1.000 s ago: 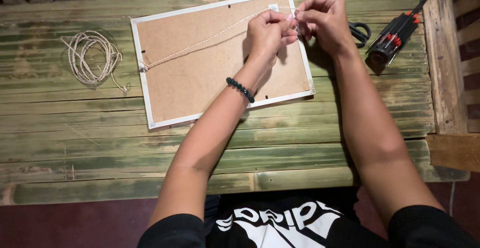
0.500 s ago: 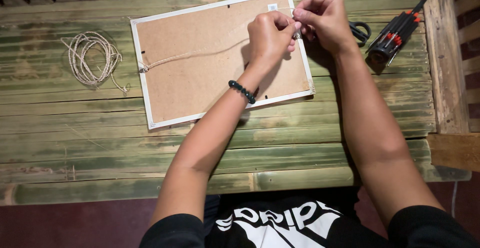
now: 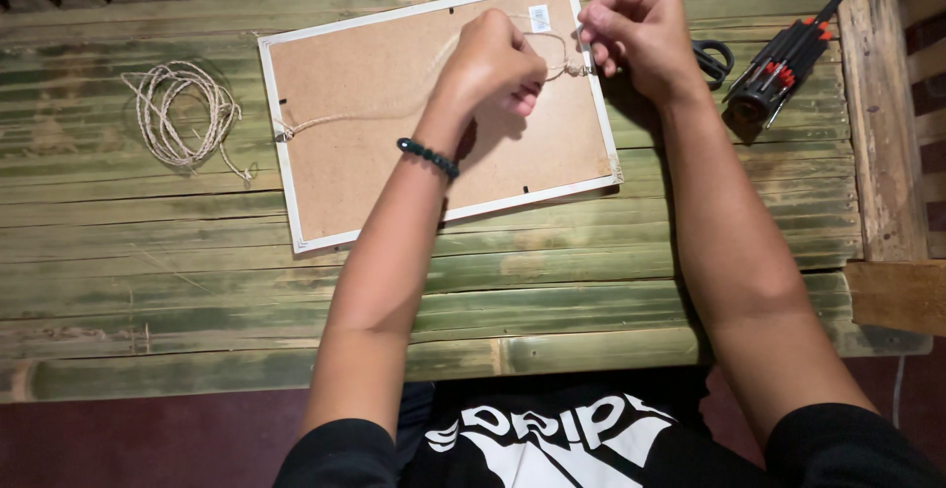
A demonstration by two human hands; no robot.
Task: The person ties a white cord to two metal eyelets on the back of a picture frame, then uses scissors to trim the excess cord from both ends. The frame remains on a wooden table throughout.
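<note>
left hand (image 3: pixel 490 59): fist closed on twine (image 3: pixel 394 113) over frame back (image 3: pixel 394 163)
right hand (image 3: pixel 639 39): pinching twine knot at frame edge

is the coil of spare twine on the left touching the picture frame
Apart. The head view shows the loose twine coil lying left of the white frame, with a strip of bare bamboo table between them.

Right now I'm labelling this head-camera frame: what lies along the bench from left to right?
Coil of twine → picture frame, back side up → left hand → right hand → scissors → multi-bit screwdriver.
</note>
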